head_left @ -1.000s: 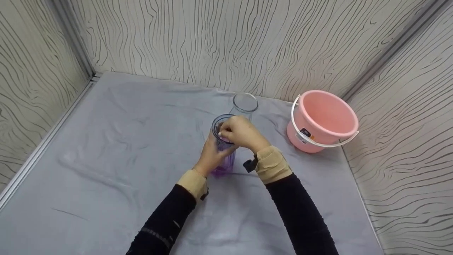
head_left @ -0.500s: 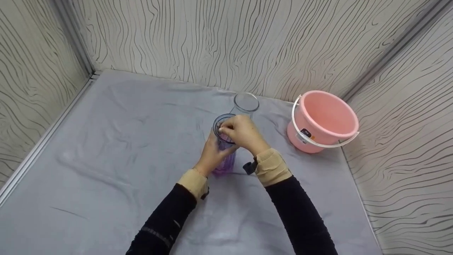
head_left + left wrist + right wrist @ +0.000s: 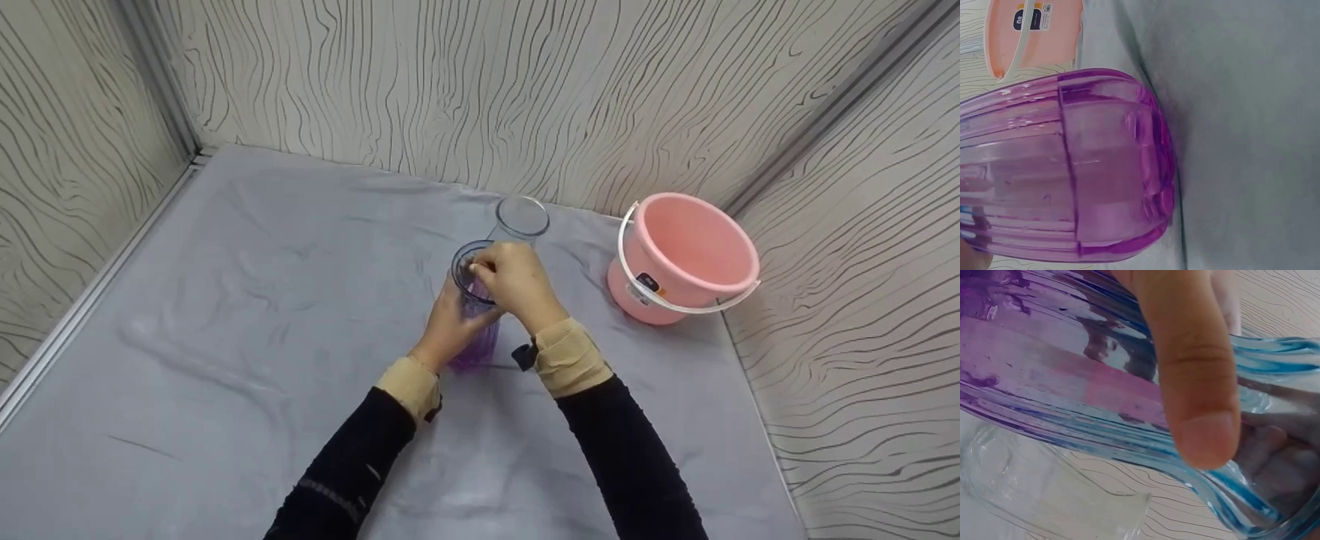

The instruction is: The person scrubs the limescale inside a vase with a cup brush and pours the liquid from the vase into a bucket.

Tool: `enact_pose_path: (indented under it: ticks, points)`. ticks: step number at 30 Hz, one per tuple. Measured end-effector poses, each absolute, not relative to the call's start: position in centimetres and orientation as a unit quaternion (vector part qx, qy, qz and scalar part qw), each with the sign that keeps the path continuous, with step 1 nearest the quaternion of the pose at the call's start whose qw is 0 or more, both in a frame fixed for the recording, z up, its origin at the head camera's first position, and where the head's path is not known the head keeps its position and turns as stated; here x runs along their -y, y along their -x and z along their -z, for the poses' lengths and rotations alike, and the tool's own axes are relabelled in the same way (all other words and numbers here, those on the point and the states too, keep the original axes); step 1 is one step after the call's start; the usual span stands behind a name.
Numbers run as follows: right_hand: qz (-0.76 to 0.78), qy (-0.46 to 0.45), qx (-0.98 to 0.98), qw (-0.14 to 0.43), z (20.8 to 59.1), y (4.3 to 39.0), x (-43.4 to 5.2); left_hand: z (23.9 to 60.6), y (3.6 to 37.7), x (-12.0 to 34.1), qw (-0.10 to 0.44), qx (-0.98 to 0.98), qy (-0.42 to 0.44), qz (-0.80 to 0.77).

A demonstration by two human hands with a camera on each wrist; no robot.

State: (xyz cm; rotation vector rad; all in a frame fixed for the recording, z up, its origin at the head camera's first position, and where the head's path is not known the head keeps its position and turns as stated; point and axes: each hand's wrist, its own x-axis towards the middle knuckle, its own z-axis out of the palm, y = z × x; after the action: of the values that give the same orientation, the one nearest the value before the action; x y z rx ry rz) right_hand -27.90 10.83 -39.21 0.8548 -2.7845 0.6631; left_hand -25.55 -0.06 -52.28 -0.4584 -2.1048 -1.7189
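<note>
A tall ribbed glass vase (image 3: 474, 354), purple at the base and blue at the flared mouth, stands tilted slightly in the middle of the grey cloth. Round its neck curls my left hand (image 3: 448, 322), whose thumb (image 3: 1199, 394) crosses the glass in the right wrist view. My right hand (image 3: 517, 281) reaches over the rim, its thumb and index finger pinched together in the mouth. Inside the vase a pink strip-like thing (image 3: 1120, 388) runs up toward these fingers; its upper end and exact kind are hidden. The purple base (image 3: 1117, 169) fills the left wrist view.
Just behind stands a second vase of clear glass (image 3: 513, 234). A pink bucket (image 3: 652, 259) with a white handle is at the right, by the wall. Wood-patterned panels (image 3: 420, 90) enclose the cloth-covered table (image 3: 225, 300) at the back and sides.
My right fingers have shifted a little up and to the right within the vase's mouth, and the right wrist has turned slightly. The left hand and the vase stay almost where they were.
</note>
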Motion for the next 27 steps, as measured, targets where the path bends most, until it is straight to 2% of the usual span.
enact_pose_path:
  ticks: [11, 27]
  points:
    - [-0.186, -0.276, 0.943, 0.028, 38.83, 28.1, -10.44, 52.44, 25.75, 0.14, 0.198, 0.742, 0.168, 0.618]
    - [-0.211, -0.315, 0.925, -0.024, 38.54, 28.41, -11.05, 52.36, 25.62, 0.02, 0.194, 0.742, 0.172, 0.618]
